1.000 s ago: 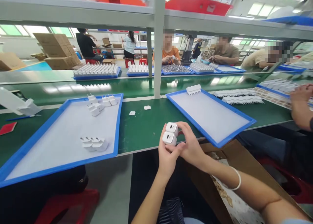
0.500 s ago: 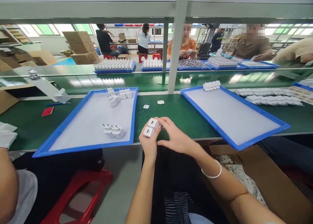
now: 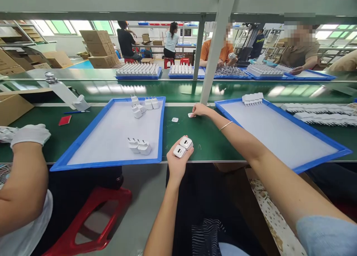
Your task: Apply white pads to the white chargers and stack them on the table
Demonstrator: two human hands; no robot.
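Two white USB chargers (image 3: 183,147) sit side by side in my left hand (image 3: 177,161), their port ends facing up toward me. My fingers are wrapped round them just above the table's front edge. My right hand (image 3: 200,110) is stretched forward to the table, fingertips pinched on a small white cover piece (image 3: 191,115). Whether that piece is lifted off the surface I cannot tell. Another small white cover piece (image 3: 174,120) lies a little to the left on the green tabletop (image 3: 178,131).
A blue-rimmed tray (image 3: 162,137) on the left holds several plug chargers (image 3: 139,146). Another blue-rimmed tray (image 3: 320,143) on the right bears a row of chargers (image 3: 252,98). A metal post (image 3: 213,62) stands behind my right hand. A co-worker's gloved hand (image 3: 30,134) is at far left.
My right hand has left the chargers and reached forward to the farther white cover piece. My left hand keeps hold of both chargers. The view has shifted slightly.
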